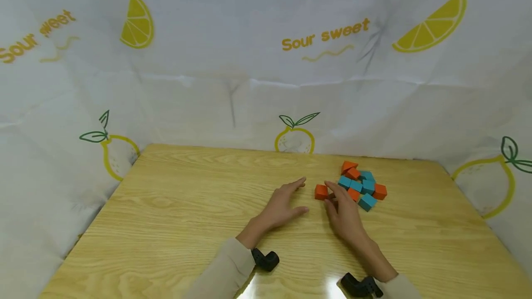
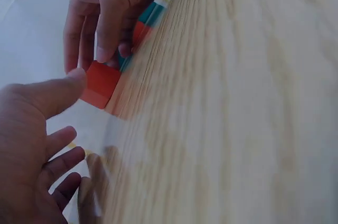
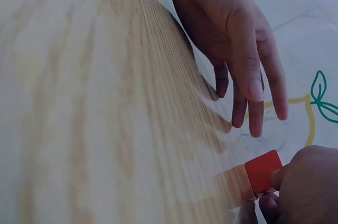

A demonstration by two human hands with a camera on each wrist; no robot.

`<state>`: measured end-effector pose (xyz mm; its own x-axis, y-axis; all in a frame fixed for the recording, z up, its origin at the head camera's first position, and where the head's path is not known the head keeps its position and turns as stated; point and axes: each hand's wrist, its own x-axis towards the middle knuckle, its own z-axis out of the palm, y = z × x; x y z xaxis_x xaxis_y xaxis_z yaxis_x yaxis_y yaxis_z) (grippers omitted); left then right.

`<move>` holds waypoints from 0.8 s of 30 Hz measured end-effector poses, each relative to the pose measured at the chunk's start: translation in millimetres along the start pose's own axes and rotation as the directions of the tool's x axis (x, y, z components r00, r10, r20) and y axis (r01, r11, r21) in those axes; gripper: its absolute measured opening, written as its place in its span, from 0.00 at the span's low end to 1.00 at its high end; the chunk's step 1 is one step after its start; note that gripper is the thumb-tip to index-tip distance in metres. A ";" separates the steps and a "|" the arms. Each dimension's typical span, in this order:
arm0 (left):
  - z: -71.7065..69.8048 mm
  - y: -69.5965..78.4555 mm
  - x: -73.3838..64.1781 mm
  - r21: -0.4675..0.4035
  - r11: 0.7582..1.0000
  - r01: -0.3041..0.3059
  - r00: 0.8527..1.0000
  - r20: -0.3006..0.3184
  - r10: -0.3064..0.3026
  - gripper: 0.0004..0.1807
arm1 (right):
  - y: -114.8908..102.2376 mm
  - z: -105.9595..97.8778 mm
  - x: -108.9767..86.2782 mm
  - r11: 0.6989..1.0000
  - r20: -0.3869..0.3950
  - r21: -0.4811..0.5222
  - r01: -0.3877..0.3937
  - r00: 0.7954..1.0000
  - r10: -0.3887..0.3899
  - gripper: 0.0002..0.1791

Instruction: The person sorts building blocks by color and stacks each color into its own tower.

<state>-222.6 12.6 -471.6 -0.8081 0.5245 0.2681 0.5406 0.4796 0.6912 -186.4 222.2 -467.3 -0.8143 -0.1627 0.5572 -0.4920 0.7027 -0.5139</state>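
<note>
An orange-red cube (image 1: 321, 192) sits on the wooden table, a little left of a cluster of blocks. My right hand (image 1: 346, 216) has its thumb and fingers at the right side of this cube (image 3: 263, 172), pinching it. In the right wrist view the right thumb (image 3: 279, 178) touches the cube's face; the other right fingers are partly hidden. To the left, my left hand (image 1: 279, 207) is spread with thumb and fingers apart, holding nothing. From the left wrist view, the left thumb (image 2: 63, 89) appears in front of the cube's edge; contact cannot be told.
Several blue blocks (image 1: 367, 202) and orange-red blocks (image 1: 380, 192) lie close together beyond and right of my right hand. The wooden table (image 1: 166, 206) reaches back to a white cloth (image 1: 208, 105) printed with lemons. Black straps' mounts (image 1: 266, 260) sit at both wrists.
</note>
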 end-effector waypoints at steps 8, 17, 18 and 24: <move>5.4 -0.7 11.8 0.003 1.000 0.025 0.999 -0.043 -0.025 0.37 | 4.1 4.1 -0.8 0.999 0.020 0.021 -0.042 0.999 0.041 0.30; 10.2 4.0 19.7 0.059 0.996 0.060 0.994 -0.091 -0.054 0.33 | 2.1 7.9 6.6 0.970 0.050 0.058 -0.238 0.971 0.235 0.25; 10.9 4.0 20.5 0.059 0.996 0.065 0.994 -0.095 -0.059 0.32 | 1.7 8.4 7.6 0.966 0.049 0.060 -0.251 0.967 0.248 0.24; 14.9 -1.1 23.1 0.049 0.997 0.063 0.992 -0.117 -0.057 0.28 | 1.6 12.6 10.4 0.966 0.023 0.077 -0.246 0.969 0.245 0.24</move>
<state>-238.3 34.7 -476.2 -0.8595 0.4105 0.3044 0.4990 0.5457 0.6732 -199.5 213.0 -470.5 -0.9170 -0.0016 0.3989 -0.2986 0.6658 -0.6838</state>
